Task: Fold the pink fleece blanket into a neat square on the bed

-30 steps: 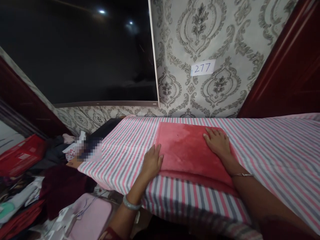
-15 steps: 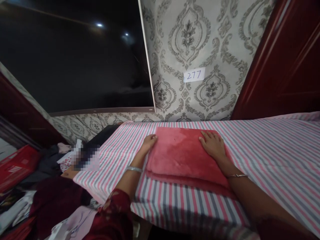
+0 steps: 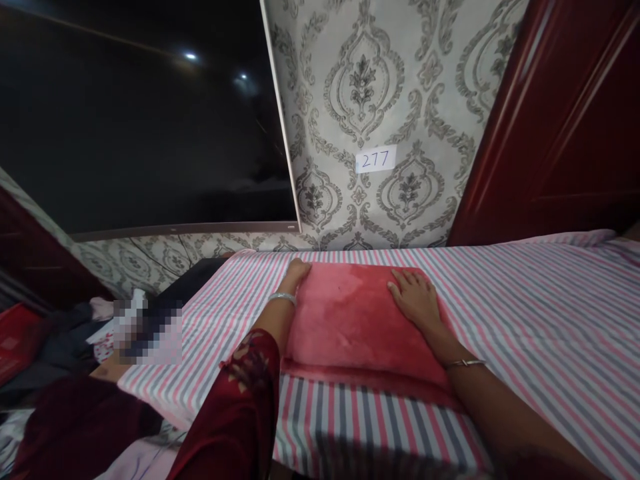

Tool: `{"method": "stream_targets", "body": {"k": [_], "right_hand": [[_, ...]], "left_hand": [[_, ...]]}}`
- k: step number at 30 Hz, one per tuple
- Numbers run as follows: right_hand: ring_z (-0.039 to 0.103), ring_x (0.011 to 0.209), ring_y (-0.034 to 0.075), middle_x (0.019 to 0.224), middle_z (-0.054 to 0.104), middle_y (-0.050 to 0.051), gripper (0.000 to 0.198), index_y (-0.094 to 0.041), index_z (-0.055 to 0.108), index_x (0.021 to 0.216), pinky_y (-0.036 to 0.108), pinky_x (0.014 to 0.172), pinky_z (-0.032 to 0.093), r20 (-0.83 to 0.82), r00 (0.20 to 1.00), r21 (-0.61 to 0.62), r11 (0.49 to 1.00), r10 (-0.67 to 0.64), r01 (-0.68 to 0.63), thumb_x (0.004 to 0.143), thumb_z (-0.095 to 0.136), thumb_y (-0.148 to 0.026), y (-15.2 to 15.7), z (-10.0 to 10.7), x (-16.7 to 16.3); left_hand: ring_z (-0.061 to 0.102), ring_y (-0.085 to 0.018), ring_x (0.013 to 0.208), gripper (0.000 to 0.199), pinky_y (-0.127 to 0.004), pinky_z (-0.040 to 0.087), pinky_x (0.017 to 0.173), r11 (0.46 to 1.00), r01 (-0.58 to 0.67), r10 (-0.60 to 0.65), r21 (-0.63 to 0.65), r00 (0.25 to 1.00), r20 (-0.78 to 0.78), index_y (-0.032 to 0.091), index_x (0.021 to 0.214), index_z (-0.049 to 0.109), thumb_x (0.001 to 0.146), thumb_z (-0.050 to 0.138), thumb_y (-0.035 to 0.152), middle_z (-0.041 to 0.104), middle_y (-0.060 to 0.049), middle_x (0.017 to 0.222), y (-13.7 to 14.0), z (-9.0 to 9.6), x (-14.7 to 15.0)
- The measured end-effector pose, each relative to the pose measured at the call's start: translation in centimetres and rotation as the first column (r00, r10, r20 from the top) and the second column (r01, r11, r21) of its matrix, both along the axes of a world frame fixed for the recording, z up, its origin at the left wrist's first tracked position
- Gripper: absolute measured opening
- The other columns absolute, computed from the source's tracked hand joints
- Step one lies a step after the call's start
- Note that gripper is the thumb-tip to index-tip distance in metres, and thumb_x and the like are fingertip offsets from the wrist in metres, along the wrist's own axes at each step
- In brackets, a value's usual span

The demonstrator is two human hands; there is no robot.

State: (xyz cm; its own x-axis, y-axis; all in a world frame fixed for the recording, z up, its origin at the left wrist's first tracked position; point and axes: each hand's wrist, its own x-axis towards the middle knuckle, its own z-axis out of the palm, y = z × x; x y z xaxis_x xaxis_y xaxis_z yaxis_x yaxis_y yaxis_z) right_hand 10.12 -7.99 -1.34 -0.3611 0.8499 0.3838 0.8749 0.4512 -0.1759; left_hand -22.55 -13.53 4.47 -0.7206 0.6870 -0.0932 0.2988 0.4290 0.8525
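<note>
A folded red plush cloth lies on the striped bedsheet-like cover, its layered edge facing me. At its far left corner, my left hand grips the edge, with the fingers curled and partly out of sight. My right hand rests flat on the cloth's far right part, palm down and fingers spread. The pile shows lighter and darker patches.
Behind the cover stands a patterned wall with a paper label reading 277. A large dark television screen hangs at left, and a dark red door is at right. Clothes are heaped at lower left.
My left hand has slid away from me along the cloth's left edge to its far corner. My right hand stays flat on the cloth. The view has shifted slightly.
</note>
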Motion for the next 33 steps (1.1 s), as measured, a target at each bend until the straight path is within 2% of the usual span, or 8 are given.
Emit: {"method": "stream_targets", "body": {"k": [7,9,12,14,19,24,30,33], "right_hand": [[0.043,0.141,0.033,0.153,0.052,0.012,0.055,-0.019,0.053,0.149,0.051,0.115,0.032,-0.012,1.000,-0.007,1.000,0.003,-0.003,0.103,0.032,-0.042,-0.3,0.4,0.0],[0.042,0.141,0.032,0.154,0.051,0.012,0.055,-0.018,0.054,0.149,0.050,0.115,0.032,-0.006,1.000,-0.015,1.000,0.003,-0.003,0.104,0.032,-0.041,-0.4,0.5,0.1],[0.042,0.141,0.033,0.154,0.052,0.013,0.055,-0.018,0.053,0.149,0.051,0.115,0.032,0.001,1.000,-0.022,1.000,0.008,-0.008,0.104,0.033,-0.040,-0.4,0.7,0.1],[0.041,0.142,0.033,0.154,0.052,0.013,0.055,-0.018,0.052,0.150,0.051,0.115,0.032,0.008,1.000,-0.028,1.000,0.005,-0.004,0.104,0.033,-0.040,-0.4,0.7,0.1],[0.040,0.143,0.032,0.153,0.052,0.012,0.055,-0.019,0.052,0.150,0.051,0.116,0.031,0.017,1.000,-0.026,1.000,-0.008,0.008,0.104,0.032,-0.041,-0.2,0.4,0.0],[0.040,0.143,0.032,0.153,0.052,0.013,0.056,-0.018,0.053,0.149,0.052,0.115,0.031,0.003,1.000,-0.006,1.000,0.005,-0.005,0.103,0.030,-0.040,0.0,0.0,0.0],[0.040,0.144,0.032,0.153,0.052,0.011,0.056,-0.020,0.052,0.150,0.051,0.115,0.033,0.007,1.000,-0.006,1.000,-0.001,0.001,0.103,0.029,-0.042,0.4,-0.4,0.0],[0.040,0.145,0.032,0.154,0.052,0.011,0.056,-0.020,0.053,0.149,0.050,0.115,0.033,0.022,1.000,0.000,1.000,-0.009,0.009,0.103,0.030,-0.041,0.4,-0.4,0.0]], "left_hand": [[0.066,-0.023,0.105,0.039,-0.044,0.059,0.089,0.996,0.089,-0.092,0.025,0.963,0.252,0.017,0.128,0.061,0.097,0.064,0.040,0.064,-0.010,0.126,-1.0,0.3,0.0],[0.069,-0.021,0.096,0.034,-0.040,0.060,0.083,0.989,0.132,-0.145,0.064,0.944,0.297,0.014,0.119,0.066,0.093,0.069,0.037,0.070,-0.010,0.113,-1.9,0.2,-0.1],[0.071,-0.020,0.076,0.027,-0.031,0.058,0.073,0.973,0.192,-0.222,0.126,0.924,0.310,0.013,0.099,0.073,0.077,0.081,0.026,0.075,-0.009,0.085,-3.1,-0.1,-0.2],[0.069,-0.019,0.067,0.028,-0.029,0.055,0.066,0.965,0.217,-0.251,0.147,0.926,0.282,0.014,0.094,0.074,0.069,0.083,0.021,0.074,-0.006,0.073,-3.6,-0.5,-0.3],[0.057,-0.014,0.055,0.026,-0.024,0.045,0.057,0.956,0.249,-0.268,0.153,0.956,0.118,0.015,0.088,0.072,0.064,0.080,0.022,0.065,0.001,0.060,-3.7,-1.2,-0.6],[0.054,-0.014,0.066,0.021,-0.023,0.044,0.063,0.942,0.286,-0.280,0.177,0.958,-0.059,0.017,0.072,0.064,0.057,0.079,0.019,0.062,0.003,0.065,-3.0,-1.6,-0.9],[0.056,-0.015,0.075,0.019,-0.023,0.045,0.070,0.921,0.306,-0.269,0.242,0.947,-0.174,0.021,0.086,0.064,0.067,0.062,0.022,0.064,0.003,0.078,-2.4,-2.7,-0.9],[0.060,-0.018,0.084,0.013,-0.024,0.046,0.074,0.919,0.298,-0.254,0.257,0.948,-0.190,0.022,0.081,0.065,0.071,0.058,0.026,0.067,0.003,0.080,-1.9,-3.0,-1.1]]}}
